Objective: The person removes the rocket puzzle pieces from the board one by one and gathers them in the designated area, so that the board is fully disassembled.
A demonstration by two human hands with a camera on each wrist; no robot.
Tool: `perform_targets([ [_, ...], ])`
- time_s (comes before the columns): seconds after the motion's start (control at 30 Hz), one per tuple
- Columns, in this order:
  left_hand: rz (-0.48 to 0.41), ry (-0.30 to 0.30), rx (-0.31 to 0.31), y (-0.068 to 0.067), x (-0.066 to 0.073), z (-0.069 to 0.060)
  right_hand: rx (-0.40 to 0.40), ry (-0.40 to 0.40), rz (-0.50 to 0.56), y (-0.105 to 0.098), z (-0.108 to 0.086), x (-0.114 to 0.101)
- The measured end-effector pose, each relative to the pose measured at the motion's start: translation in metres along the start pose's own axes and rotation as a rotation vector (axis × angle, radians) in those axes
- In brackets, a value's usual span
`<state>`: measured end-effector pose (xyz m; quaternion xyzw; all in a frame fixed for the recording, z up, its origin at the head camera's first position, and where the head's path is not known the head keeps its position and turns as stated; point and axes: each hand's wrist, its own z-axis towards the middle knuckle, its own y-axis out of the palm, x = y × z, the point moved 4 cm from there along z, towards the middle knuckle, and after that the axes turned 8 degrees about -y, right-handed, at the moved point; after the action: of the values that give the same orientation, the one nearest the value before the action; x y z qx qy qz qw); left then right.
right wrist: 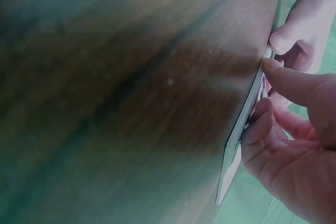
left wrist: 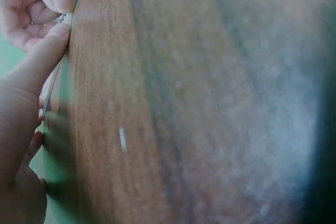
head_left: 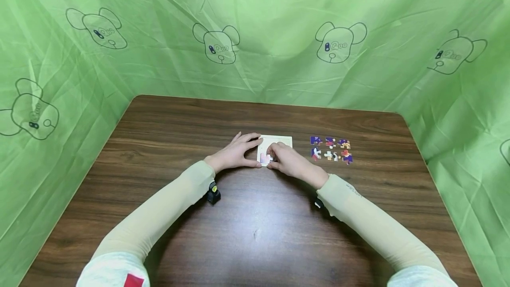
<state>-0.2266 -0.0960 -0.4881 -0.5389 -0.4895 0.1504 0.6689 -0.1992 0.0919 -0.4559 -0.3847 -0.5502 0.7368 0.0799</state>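
Observation:
A square cream tray (head_left: 279, 138) lies near the middle of the table. In its lower left corner is a pink and lilac puzzle piece (head_left: 264, 158). My left hand (head_left: 235, 152) rests along the tray's left side, thumb at the lower corner, straight fingers spread to the upper one. My right hand (head_left: 292, 160) is over the tray's lower right part, its curled fingertips around the piece's right side, its thumb at the front edge. In the right wrist view, the right hand (right wrist: 299, 135) has thumb and fingers on the tray (right wrist: 231, 153); the fingers partly hide the piece.
Right of the tray, several loose purple, red and orange puzzle pieces (head_left: 330, 155) lie in two rows on the brown wooden table (head_left: 255, 234). Green cloth (head_left: 279, 74) with printed bear heads hangs behind and along both sides.

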Motion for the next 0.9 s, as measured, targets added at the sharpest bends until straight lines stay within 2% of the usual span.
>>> perform_targets([
  [0.23, -0.01, 0.01, 0.009, -0.0024, 0.0022, -0.0016, 0.001, 0.043, 0.009, -0.0013, 0.0007, -0.0001],
  [0.47, -0.012, 0.009, -0.001, -0.0017, 0.0026, -0.0022, -0.004, 0.097, 0.064, -0.0026, 0.0016, 0.0025],
  [0.9, -0.013, 0.012, 0.001, -0.0015, 0.0035, -0.0032, 0.021, 0.077, 0.077, -0.0012, 0.003, 0.0056],
])
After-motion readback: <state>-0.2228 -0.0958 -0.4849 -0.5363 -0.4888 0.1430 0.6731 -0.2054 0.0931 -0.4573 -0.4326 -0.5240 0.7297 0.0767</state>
